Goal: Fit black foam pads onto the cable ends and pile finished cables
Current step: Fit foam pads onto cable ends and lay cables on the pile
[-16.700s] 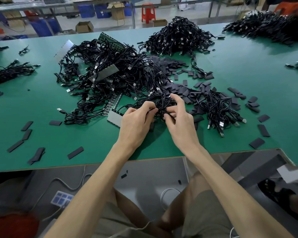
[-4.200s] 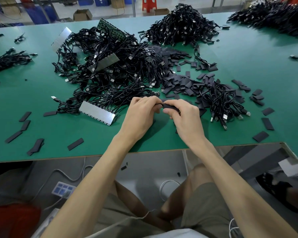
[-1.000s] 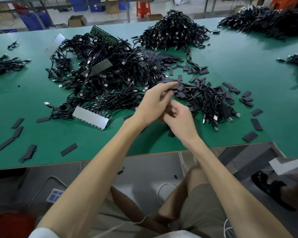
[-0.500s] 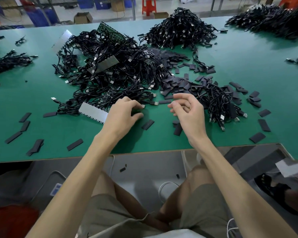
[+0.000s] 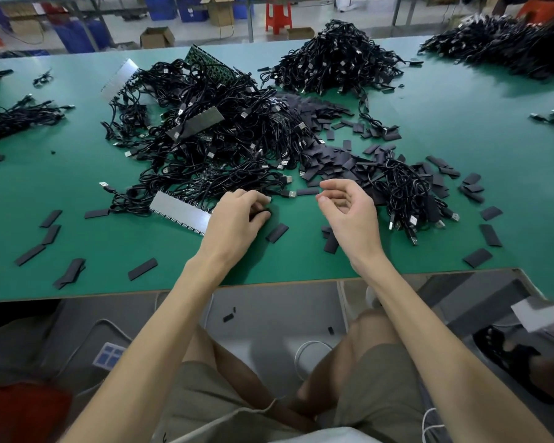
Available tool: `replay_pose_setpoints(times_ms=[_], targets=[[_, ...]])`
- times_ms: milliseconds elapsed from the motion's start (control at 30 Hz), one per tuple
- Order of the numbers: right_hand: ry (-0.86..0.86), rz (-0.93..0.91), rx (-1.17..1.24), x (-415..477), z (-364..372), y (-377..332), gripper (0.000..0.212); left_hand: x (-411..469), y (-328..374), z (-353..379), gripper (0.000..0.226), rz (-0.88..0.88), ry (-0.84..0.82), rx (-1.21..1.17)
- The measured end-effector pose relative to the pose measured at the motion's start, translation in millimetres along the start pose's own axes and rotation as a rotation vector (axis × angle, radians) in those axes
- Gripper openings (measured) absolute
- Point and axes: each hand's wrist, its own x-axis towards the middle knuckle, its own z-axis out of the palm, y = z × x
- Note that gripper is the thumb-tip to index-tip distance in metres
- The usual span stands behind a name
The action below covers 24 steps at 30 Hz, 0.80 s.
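Handling: flat black foam pads [image 5: 277,232], loose on green counter [image 5: 77,174], look light, soft; pinch edges.
Left hand [image 5: 235,219]: fingers curled on thin black cable end [image 5: 263,215] at tangle's [image 5: 221,148] edge.
Right hand [image 5: 349,212]: fingers loosely curled, empty.

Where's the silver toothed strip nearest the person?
Head view, left of centre: the strip lies flat on the green table, its right end by the left hand, its far edge against the big cable tangle.
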Motion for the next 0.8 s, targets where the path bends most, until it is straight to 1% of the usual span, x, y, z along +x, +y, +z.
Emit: replay_pose_setpoints(times_ms=[233, 367, 467, 500, 567, 633, 700, 767, 800], targets=[[-0.054, -0.024, -0.059, -1, 1, -3, 0.017, -3, 3, 3, 0.02, 0.087, 0.012, -0.019], [-0.07, -0.015, -0.074, -3, 1, -4, 0.018, -4, 2, 4, 0.024, 0.046, 0.077, 0.097], [-0.074, -0.003, -0.081, -3, 1, -4, 0.018, -6, 7, 3, 0.027, 0.06, 0.043, 0.149], [-0.075, 0.003, -0.081, -3, 1, -4, 0.018, -7, 9, 2, 0.028, 0.076, 0.052, 0.138], [-0.078, 0.007, -0.083, -4, 1, -4, 0.018, -10, 9, -4, 0.029, 0.075, 0.134, 0.102], [-0.08, 0.001, -0.09, -3, 1, -3, 0.018, -14, 1, -14, 0.031, 0.013, 0.244, 0.09], [-0.079, -0.006, -0.099, -3, 2, -3, 0.017, -15, -12, -24, 0.028, -0.089, 0.301, 0.124], [-0.081, -0.01, -0.105, -1, 2, -2, 0.017, -15, -25, -31, 0.024, -0.219, 0.291, 0.185], [-0.084, -0.012, -0.107, -1, 3, -1, 0.017, -15, -31, -33, 0.026, -0.283, 0.263, 0.2]])
